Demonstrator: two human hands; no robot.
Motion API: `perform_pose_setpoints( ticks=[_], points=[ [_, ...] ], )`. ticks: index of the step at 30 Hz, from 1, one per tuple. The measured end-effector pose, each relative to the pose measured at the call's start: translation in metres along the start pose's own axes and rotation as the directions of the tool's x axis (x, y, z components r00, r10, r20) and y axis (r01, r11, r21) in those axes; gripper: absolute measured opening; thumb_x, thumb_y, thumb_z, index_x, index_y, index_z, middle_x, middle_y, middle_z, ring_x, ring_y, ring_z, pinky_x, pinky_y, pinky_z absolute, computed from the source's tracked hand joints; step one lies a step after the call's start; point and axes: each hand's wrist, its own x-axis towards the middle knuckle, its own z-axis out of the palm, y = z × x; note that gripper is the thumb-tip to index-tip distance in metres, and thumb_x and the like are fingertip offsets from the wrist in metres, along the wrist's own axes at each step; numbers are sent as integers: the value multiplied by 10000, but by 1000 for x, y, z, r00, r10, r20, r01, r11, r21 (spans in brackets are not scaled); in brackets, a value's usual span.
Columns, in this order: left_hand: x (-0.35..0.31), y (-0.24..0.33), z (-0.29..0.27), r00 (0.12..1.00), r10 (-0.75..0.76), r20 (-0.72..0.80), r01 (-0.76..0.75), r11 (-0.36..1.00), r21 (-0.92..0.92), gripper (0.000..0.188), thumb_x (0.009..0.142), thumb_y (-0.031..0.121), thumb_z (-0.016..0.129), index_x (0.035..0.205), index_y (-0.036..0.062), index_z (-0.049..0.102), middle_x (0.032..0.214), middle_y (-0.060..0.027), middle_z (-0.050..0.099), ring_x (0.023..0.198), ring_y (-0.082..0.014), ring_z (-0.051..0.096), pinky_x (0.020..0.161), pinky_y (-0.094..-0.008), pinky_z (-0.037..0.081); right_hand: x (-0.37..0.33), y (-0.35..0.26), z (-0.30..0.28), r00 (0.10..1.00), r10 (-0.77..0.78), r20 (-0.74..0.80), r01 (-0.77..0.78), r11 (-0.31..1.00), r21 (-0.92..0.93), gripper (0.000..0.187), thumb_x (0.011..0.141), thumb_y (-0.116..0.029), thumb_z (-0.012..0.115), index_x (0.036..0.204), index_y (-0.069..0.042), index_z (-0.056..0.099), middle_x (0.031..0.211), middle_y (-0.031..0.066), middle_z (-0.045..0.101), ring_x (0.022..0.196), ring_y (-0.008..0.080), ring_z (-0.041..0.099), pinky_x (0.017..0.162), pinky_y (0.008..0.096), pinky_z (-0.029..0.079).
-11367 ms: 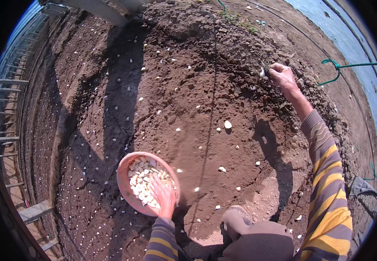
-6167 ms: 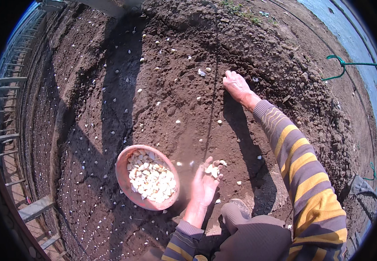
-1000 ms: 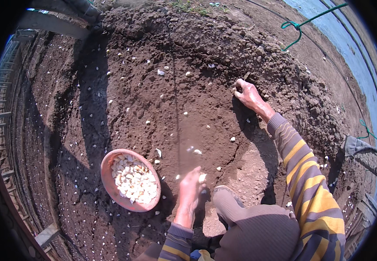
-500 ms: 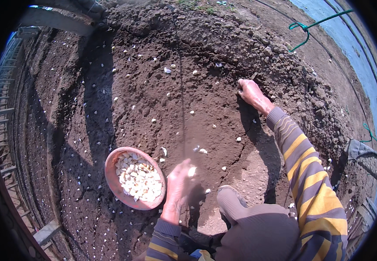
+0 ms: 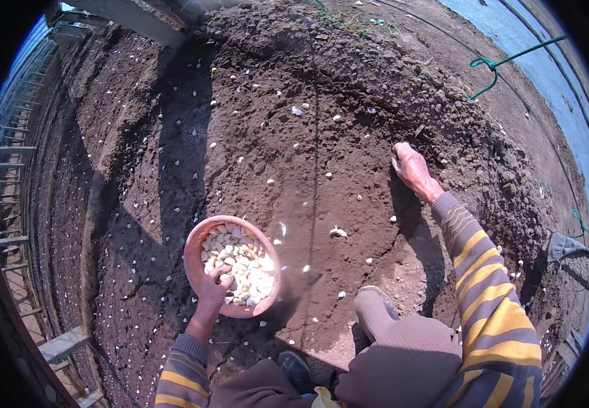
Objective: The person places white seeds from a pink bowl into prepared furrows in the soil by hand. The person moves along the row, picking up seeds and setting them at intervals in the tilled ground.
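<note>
A reddish clay-coloured bowl [image 5: 272, 246] stands on the soil, full of pale garlic cloves [image 5: 247, 266]. My left hand [image 5: 213, 289] reaches over its near left rim, with bent fingers closed among the cloves. To the right, my right hand [image 5: 413, 166] is down at the soil bed [image 5: 349, 170]. Its fingers are pinched together, and whatever they hold is hidden. Single cloves lie scattered over the bed, and a torn-looking white piece [image 5: 338, 232] rests between the bowl and my right arm.
My bent knee [image 5: 403, 360] and a dark shoe [image 5: 296, 372] are close below. A ridge of clods [image 5: 458, 129] runs along the right. Green cord [image 5: 492, 64] is tied at the upper right. Wooden bars [image 5: 66, 343] line the left, and a beam [image 5: 131, 19] crosses the top.
My left hand has gone from the bowl's right side into the bowl at its left rim. My right hand stays low at the soil. The whole view has shifted slightly.
</note>
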Motion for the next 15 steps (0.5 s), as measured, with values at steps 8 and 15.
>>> perform_pose_setpoints(
  ticks=[8, 15],
  points=[
    [18, -89, -31, 910, 306, -280, -277, 951, 138, 552, 888, 92, 610, 1380, -70, 417, 1313, -185, 508, 1162, -269, 544, 991, -360, 440, -114, -99, -27, 945, -178, 274, 139, 978, 155, 180, 831, -124, 677, 826, -17, 531, 855, 177, 533, 742, 392, 591, 632, 475, 485],
    [45, -161, -56, 950, 37, -309, -127, 952, -279, 656, 895, 184, 631, 1438, -34, 333, 1398, -178, 469, 1256, -327, 503, 1054, -417, 419, -190, -139, -60, 937, -100, 334, 58, 990, 131, 238, 883, -210, 655, 831, -5, 544, 831, 173, 529, 761, 380, 598, 640, 466, 493]
  ],
)
